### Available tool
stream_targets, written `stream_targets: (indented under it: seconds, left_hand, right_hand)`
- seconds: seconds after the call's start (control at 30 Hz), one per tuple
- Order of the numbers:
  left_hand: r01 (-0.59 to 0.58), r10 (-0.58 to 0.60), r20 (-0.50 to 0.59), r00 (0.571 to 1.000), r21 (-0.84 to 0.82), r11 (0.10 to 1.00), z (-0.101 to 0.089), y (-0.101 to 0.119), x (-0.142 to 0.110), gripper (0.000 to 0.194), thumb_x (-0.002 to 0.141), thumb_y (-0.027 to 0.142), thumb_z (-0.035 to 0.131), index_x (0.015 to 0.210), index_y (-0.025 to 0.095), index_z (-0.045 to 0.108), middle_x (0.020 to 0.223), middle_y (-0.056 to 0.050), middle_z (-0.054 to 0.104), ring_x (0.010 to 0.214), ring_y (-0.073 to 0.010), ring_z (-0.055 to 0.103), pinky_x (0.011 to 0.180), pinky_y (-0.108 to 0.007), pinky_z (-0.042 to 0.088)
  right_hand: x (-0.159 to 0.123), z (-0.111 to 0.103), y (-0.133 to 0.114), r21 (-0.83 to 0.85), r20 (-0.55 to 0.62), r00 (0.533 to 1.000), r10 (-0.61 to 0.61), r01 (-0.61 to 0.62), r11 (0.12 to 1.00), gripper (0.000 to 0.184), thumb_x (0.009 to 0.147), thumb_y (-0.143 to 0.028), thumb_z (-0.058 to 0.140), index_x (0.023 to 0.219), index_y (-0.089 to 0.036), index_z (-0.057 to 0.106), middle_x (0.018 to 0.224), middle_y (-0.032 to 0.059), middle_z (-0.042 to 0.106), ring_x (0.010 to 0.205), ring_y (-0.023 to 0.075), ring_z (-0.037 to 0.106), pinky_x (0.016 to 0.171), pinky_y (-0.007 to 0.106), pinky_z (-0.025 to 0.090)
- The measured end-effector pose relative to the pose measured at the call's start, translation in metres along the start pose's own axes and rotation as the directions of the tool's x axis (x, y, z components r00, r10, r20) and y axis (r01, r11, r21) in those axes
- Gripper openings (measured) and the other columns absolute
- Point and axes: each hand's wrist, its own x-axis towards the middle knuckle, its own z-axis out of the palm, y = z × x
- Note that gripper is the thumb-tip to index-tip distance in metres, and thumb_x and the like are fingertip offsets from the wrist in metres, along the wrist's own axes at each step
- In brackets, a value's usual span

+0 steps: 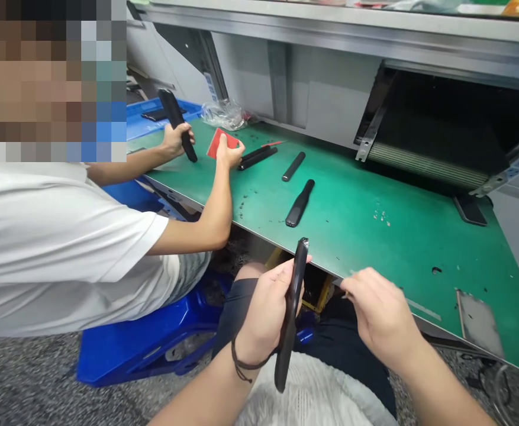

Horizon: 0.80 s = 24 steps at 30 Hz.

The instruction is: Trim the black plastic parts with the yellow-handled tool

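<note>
My left hand (266,313) is wrapped round a long black remote-like piece (291,313), held upright over my lap just off the near edge of the green bench mat (374,236). My right hand (377,310) hovers to its right with the fingers pinched together; whatever they hold is too small and blurred to name. Several more black pieces lie on the mat: one nearest me (300,203), a shorter one (293,166) and a pair further back (257,157).
A co-worker in a white shirt (64,248) sits at my left, one hand on a black piece (177,123), the other on a red card (222,144). A blue bin (135,121) stands behind. A dark machine opening (441,136) and a black object (470,210) are at the right.
</note>
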Motion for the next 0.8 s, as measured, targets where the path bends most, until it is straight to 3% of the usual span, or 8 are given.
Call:
stream_targets:
  seconds: [0.1,0.2,0.27,0.47,0.6,0.8]
  left_hand:
    - [0.01,-0.011,0.023,1.0,0.044,0.999,0.002,-0.004,-0.003,0.055,0.095,0.056,0.071,0.13,0.013,0.071,0.06,0.007,0.04,0.046,-0.0071,0.027,0.04,-0.02,0.025]
    - [-0.002,-0.003,0.042,0.999,0.107,0.994,0.002,-0.006,-0.006,0.053,0.096,0.057,0.069,0.127,0.014,0.074,0.06,0.006,0.043,0.046,-0.0076,0.03,0.042,-0.021,0.026]
    - [-0.003,-0.004,0.053,0.999,0.133,0.991,0.002,-0.007,-0.007,0.051,0.097,0.056,0.068,0.126,0.014,0.075,0.056,0.006,0.042,0.046,-0.0083,0.03,0.043,-0.022,0.027]
    - [-0.021,0.007,0.08,0.997,0.166,0.986,0.004,-0.006,-0.012,0.048,0.098,0.055,0.067,0.122,0.014,0.078,0.049,0.006,0.04,0.049,-0.0119,0.034,0.051,-0.025,0.035]
    - [-0.074,0.051,0.098,0.994,0.242,0.967,0.006,-0.004,-0.012,0.048,0.1,0.057,0.064,0.112,0.014,0.08,0.053,0.004,0.046,0.05,-0.0108,0.031,0.055,-0.026,0.037]
    - [-0.154,0.127,0.119,0.985,0.257,0.954,0.011,-0.002,-0.013,0.045,0.104,0.054,0.058,0.106,0.015,0.081,0.048,0.005,0.041,0.05,-0.0131,0.036,0.058,-0.028,0.04]
  right_hand:
    - [0.019,-0.009,0.011,-0.219,0.02,0.997,-0.077,0.08,0.972,0.036,0.112,-0.03,0.038,0.091,-0.021,0.066,0.073,0.0036,0.054,0.067,0.0178,0.043,0.06,0.033,0.029]
    - [0.036,-0.014,0.012,-0.279,0.061,0.991,-0.122,0.134,0.951,0.056,0.109,-0.064,0.039,0.084,-0.021,0.064,0.074,0.0043,0.053,0.068,0.018,0.042,0.059,0.033,0.026]
    - [0.045,-0.015,0.011,-0.324,0.069,0.986,-0.15,0.165,0.932,0.064,0.106,-0.074,0.037,0.081,-0.021,0.062,0.073,0.0039,0.052,0.066,0.0174,0.039,0.059,0.033,0.024]
    - [0.061,-0.011,0.009,-0.348,0.078,0.977,-0.199,0.214,0.913,0.068,0.104,-0.078,0.032,0.08,-0.02,0.058,0.072,0.0039,0.049,0.066,0.0176,0.038,0.059,0.033,0.02]
    - [0.062,-0.009,0.008,-0.351,0.075,0.977,-0.2,0.214,0.912,0.067,0.104,-0.077,0.034,0.077,-0.021,0.056,0.072,0.0036,0.049,0.065,0.0174,0.037,0.059,0.033,0.02]
    - [0.058,-0.006,0.005,-0.366,0.052,0.978,-0.2,0.205,0.908,0.065,0.109,-0.07,0.031,0.074,-0.02,0.055,0.069,0.0018,0.048,0.065,0.0176,0.035,0.059,0.034,0.022]
